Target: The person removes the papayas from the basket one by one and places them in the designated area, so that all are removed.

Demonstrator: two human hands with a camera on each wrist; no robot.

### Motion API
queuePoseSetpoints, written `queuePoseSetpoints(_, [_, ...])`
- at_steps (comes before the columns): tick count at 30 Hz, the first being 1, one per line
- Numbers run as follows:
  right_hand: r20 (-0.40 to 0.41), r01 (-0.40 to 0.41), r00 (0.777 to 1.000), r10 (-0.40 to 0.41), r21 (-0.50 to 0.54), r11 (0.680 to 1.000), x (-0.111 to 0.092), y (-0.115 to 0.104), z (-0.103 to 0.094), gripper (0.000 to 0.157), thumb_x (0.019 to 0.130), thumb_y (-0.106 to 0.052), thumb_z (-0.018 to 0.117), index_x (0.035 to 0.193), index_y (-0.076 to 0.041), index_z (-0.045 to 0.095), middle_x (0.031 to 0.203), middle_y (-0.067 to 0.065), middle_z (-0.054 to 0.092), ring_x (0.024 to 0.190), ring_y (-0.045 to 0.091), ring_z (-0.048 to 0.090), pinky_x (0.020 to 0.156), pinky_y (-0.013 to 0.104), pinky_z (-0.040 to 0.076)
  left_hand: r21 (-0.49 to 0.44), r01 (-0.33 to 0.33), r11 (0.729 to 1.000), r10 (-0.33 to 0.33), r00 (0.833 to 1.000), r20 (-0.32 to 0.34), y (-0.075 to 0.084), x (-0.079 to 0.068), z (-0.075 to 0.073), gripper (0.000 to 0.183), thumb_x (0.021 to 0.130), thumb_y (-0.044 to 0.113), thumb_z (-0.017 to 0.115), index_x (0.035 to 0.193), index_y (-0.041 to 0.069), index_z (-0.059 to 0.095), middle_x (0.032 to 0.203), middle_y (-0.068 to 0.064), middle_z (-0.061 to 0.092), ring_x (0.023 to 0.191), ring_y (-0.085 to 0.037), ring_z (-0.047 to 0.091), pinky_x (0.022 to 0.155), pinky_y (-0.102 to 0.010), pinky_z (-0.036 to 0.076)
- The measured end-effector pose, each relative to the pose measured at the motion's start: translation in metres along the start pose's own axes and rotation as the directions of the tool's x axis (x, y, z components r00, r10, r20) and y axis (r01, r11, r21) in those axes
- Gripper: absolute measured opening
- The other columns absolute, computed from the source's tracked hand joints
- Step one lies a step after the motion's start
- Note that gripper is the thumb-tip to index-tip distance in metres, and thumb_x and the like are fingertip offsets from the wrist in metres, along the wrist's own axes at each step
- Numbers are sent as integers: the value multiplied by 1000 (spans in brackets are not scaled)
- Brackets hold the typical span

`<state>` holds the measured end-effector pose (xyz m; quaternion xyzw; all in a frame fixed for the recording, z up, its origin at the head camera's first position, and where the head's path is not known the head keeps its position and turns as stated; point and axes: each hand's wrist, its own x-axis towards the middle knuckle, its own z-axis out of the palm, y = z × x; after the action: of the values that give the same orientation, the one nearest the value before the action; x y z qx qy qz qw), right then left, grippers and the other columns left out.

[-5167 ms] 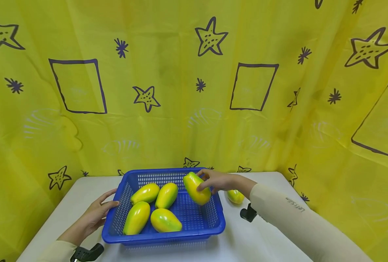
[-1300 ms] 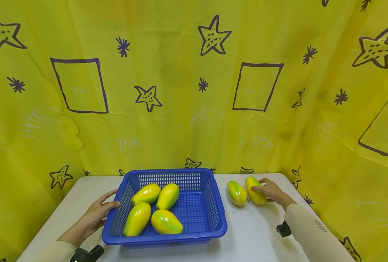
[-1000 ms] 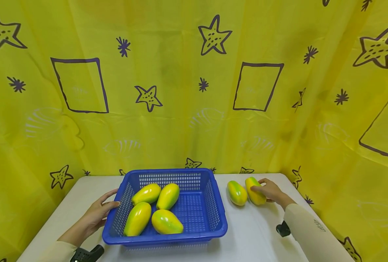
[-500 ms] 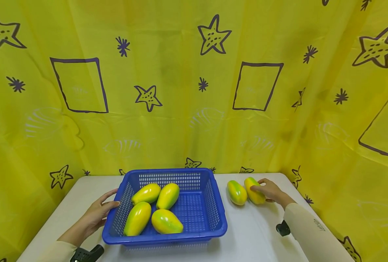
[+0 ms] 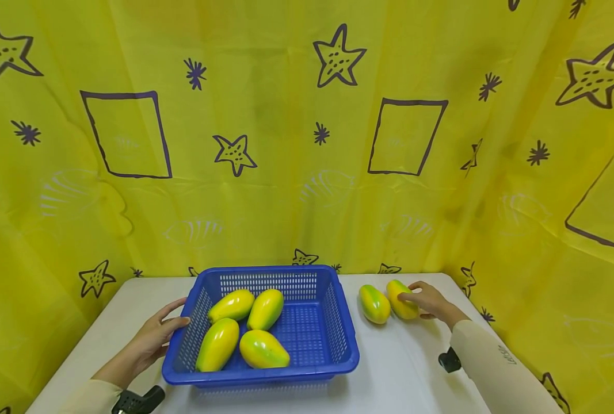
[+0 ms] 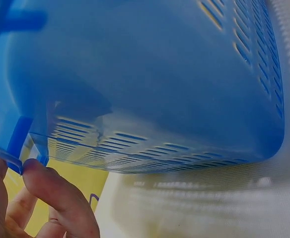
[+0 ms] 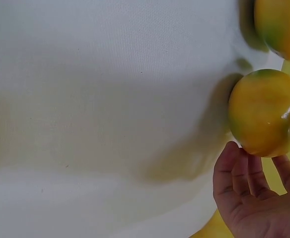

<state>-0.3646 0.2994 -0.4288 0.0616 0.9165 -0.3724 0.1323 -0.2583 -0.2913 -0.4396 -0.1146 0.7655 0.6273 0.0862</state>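
Observation:
At the left side of a blue plastic basket [image 5: 260,376], my left hand [image 5: 151,336] holds the rim, thumb on top; in the left wrist view the fingers [image 6: 60,198] are at the basket's corner. Inside lie several yellow-green papayas, among them one at the front [image 5: 264,349] and one at the back left [image 5: 231,306]. My right hand [image 5: 431,303] grips a papaya [image 5: 401,300] on the table, its thumb on the near side. Close to its left lies another papaya [image 5: 374,305]. In the right wrist view, fingertips touch the gripped papaya [image 7: 261,114].
The white table [image 5: 389,368] bears the basket at its middle and the two papayas at back right. A yellow curtain [image 5: 265,218] with drawn stars rises behind and at both sides. The basket's right half shows its bare slotted floor [image 5: 304,333].
My right hand has carried a papaya from over the basket's right side to the table at right, beside the other papaya. Over the last second both hands stay nearly still.

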Motion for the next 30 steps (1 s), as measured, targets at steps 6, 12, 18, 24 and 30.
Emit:
queuePoseSetpoints(6, [-8,10,1000,-11,-18,1000,0,1,-3,73,91,-41,63,139,7,34,139,36,36,119,46,46,91,51,53,1,2,1000,-2,1000,-2,-1,0,0,76,95,26,61,157,11,18,125,-22,60,92,-21,67,79,-44,60])
queuePoseSetpoints(12, [-48,43,998,-46,-72,997,2,3,-6,73,91,-41,64,137,9,38,136,36,42,118,47,48,89,52,54,-3,1,1000,-1,1000,-2,-1,-1,0,76,96,26,60,157,11,18,122,-20,61,91,-21,68,78,-43,61])
queuePoseSetpoints(18, [-74,58,995,-66,-100,993,4,4,-10,70,90,-39,64,135,9,41,133,37,45,117,48,50,88,53,55,-8,0,1000,0,1000,0,0,-2,0,76,95,25,61,157,10,18,119,-17,63,90,-21,68,77,-43,61])
queuePoseSetpoints(24, [-74,72,994,-81,-121,990,3,3,-16,69,90,-38,64,135,10,41,130,37,47,114,48,52,87,53,55,-9,-3,1000,3,1000,1,0,-2,0,76,95,25,61,157,10,18,121,-19,62,90,-21,68,77,-43,61])
queuePoseSetpoints(30, [-88,69,993,-81,-129,989,1,1,-21,70,90,-38,66,134,10,43,129,37,48,112,48,53,87,52,55,-8,-7,1000,7,1000,2,-1,-1,0,76,95,26,61,157,11,18,120,-17,63,90,-21,68,77,-42,61])
